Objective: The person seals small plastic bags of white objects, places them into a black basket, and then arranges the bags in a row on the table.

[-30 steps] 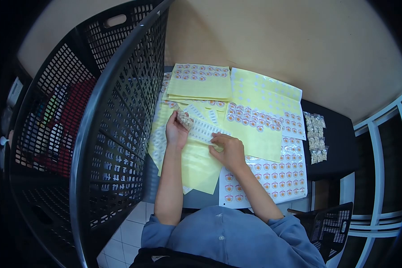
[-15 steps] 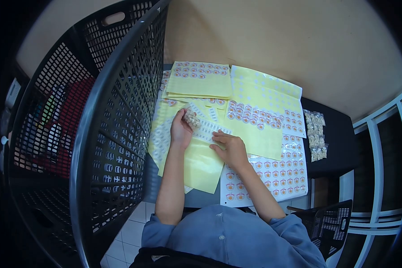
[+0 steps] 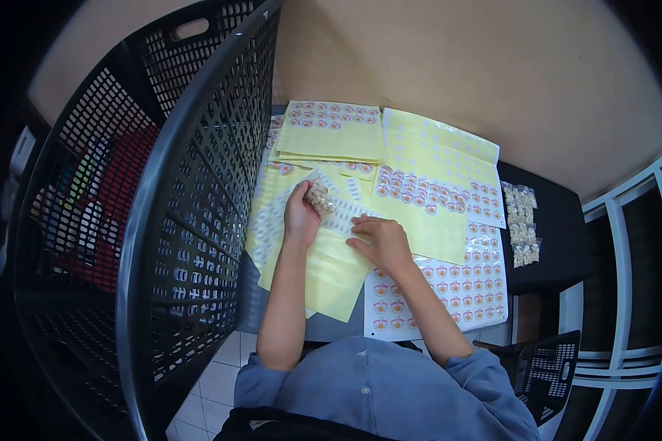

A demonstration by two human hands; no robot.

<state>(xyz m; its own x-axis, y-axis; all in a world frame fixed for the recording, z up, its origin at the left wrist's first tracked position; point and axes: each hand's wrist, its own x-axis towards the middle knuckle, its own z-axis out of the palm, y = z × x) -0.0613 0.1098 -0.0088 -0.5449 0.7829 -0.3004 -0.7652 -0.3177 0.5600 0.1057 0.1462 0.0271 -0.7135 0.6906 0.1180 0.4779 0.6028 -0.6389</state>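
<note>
In my left hand (image 3: 301, 220) is a small clear bag of pale nut-like pieces (image 3: 321, 198), its fingers closed around the bag's left side. My right hand (image 3: 381, 242) rests at the right end of a white label sheet (image 3: 338, 213) printed with rows of small dark marks. Its thumb and fingertips are apart and touch the sheet's edge; whether a label is between them is too small to tell. Beneath both hands lies yellow backing paper (image 3: 331, 279). More small-print labels (image 3: 268, 224) spread out left of my left hand.
Sheets of round orange-and-pink stickers (image 3: 449, 290) cover the right side of the grey table, with a yellow stack (image 3: 331, 136) at the back. Tall black plastic baskets (image 3: 198, 184) stand close on the left. Several filled bags (image 3: 522, 220) lie on a black surface at right.
The bag in my left hand has tipped slightly to the right. My right hand stays at the label sheet's end, with only a slight shift.
</note>
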